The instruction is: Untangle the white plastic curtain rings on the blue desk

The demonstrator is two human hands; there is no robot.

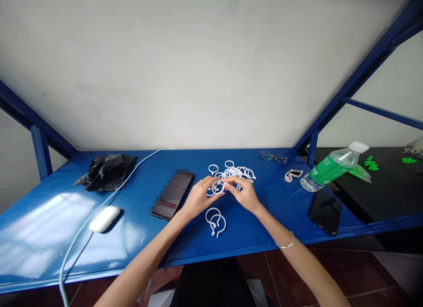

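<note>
Both my hands meet over the middle of the blue table (264,219). My left hand (197,197) and my right hand (243,193) pinch the same white plastic ring (218,187) between their fingertips. Just behind them lies a pile of several white rings (235,171). Two linked white rings (215,220) lie on the table in front of my hands, closer to me.
A phone with a lit screen (173,195) lies left of my hands. Further left are a white case (104,219), a pale cable (99,210) and a black bag (106,170). To the right lie glasses (273,157), a small beige object (292,175), a green-labelled water bottle (333,166) and a dark phone (325,212).
</note>
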